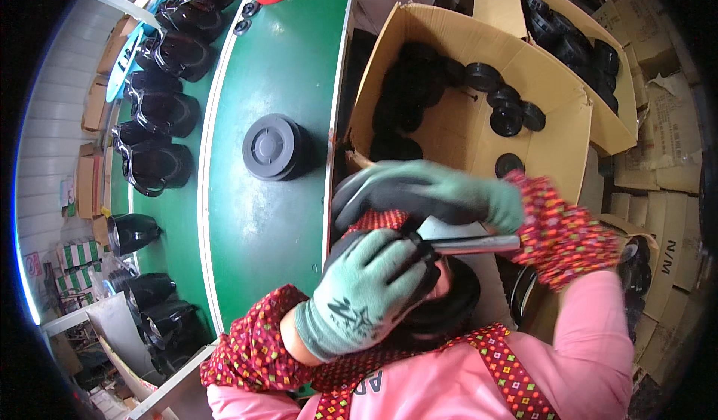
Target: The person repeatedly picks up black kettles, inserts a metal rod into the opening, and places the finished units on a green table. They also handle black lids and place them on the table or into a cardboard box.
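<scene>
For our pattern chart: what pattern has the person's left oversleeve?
Left oversleeve: dark red with small multicoloured motifs, best in the head view.

Running lengthwise through the left half, a long, glossy green worktop (262,263) with a narrow white strip (203,166) along it and soft, pale glare on the surface. At far left, a whitish wall of ribbed panels (45,121), with a thin, bright bluish-white streak of light (30,300) at its lower outer edge. Near the wall, plain brown cardboard cartons (88,181); lower, small green-and-white boxes (78,255). Far right, tan cardboard stacked high (677,147), in dimmer light.
</scene>
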